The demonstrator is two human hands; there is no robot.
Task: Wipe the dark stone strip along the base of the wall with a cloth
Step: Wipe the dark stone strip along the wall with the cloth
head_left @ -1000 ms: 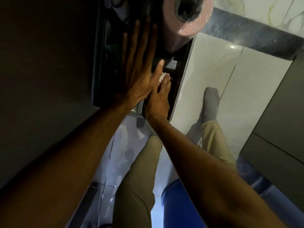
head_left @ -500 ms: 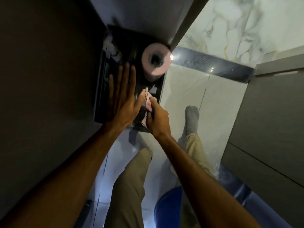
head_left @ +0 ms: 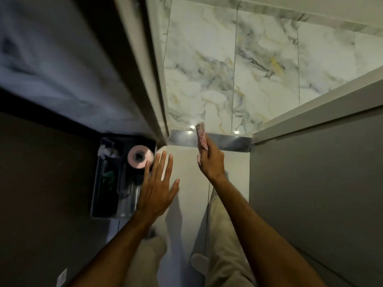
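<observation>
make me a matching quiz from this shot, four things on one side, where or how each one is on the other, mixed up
Things:
1. cloth
2. left hand
3. pink roll
4. stone strip

Descriptions:
A. open, fingers spread, holding nothing
B. standing in the dark tray on the left
C. running along the foot of the marble wall
D. bunched in the right hand, its top end level with the strip

Pairs: 1-D, 2-A, 3-B, 4-C
</observation>
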